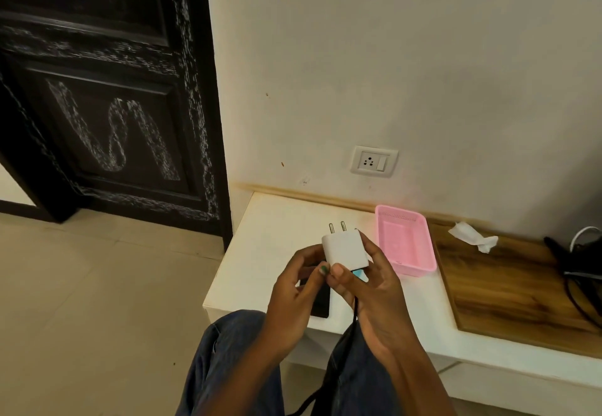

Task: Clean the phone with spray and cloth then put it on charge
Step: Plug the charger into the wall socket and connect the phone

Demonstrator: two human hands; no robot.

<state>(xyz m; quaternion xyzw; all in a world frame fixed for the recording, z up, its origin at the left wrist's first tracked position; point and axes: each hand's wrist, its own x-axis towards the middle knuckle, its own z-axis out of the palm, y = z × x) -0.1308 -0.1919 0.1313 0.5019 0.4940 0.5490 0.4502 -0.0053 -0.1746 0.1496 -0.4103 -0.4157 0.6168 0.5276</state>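
The dark, flat phone (317,298) lies on the white ledge (260,252), partly hidden behind the left hand (293,298). Above it, both hands hold a boxy white charger (345,250) with two metal pins pointing up: the right hand (374,291) wraps round its side and base, left fingers pinch its lower corner, and a black cable (353,314) hangs below. Beside them sits a pink plastic basket (420,243), a crumpled tissue (472,236) lies on the wooden top (495,285), and a wall socket (374,161) is above.
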